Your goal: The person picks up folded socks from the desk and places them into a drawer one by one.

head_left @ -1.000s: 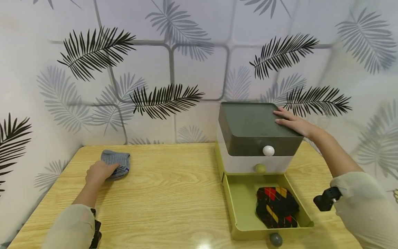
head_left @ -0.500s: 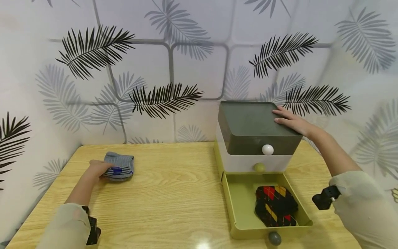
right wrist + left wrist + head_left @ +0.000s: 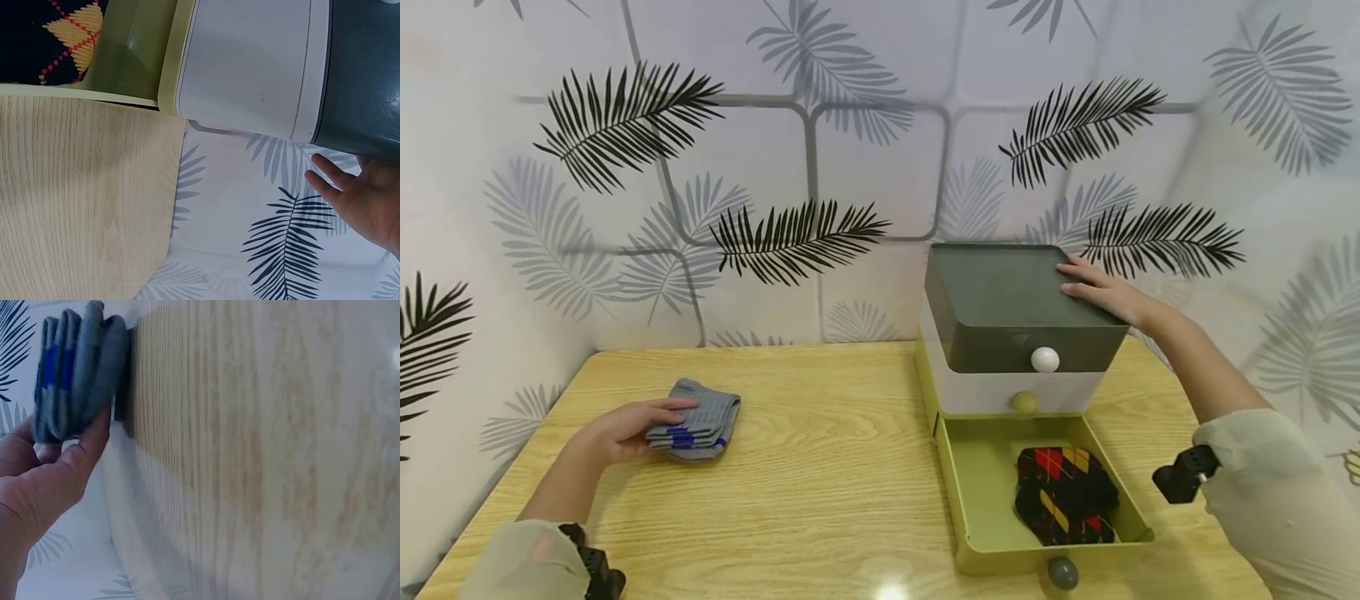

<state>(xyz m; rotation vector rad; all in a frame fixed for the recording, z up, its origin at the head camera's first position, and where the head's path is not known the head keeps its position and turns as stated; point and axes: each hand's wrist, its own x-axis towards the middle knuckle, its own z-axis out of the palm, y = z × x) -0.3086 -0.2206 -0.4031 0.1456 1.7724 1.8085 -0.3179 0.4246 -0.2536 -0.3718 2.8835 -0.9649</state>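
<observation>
Folded grey socks with blue stripes are pinched between the thumb and fingers of my left hand, over the left part of the table. In the left wrist view the folded layers of the socks stand close to the wood, a dark shadow beside them. My right hand rests on the right edge of the dark grey top of a small drawer cabinet, fingers spread. Its lowest drawer, olive green, is pulled out. Inside lie folded black argyle socks with red and yellow diamonds.
The wooden table runs between the left hand and the cabinet. Above the open drawer are two closed ones, with a yellow-green knob and a white knob. Leaf-patterned wall covering stands behind and at the sides.
My left hand has drawn the grey socks a little to the right and towards me, and its grip now shows from the side. The right hand has stayed on the cabinet.
</observation>
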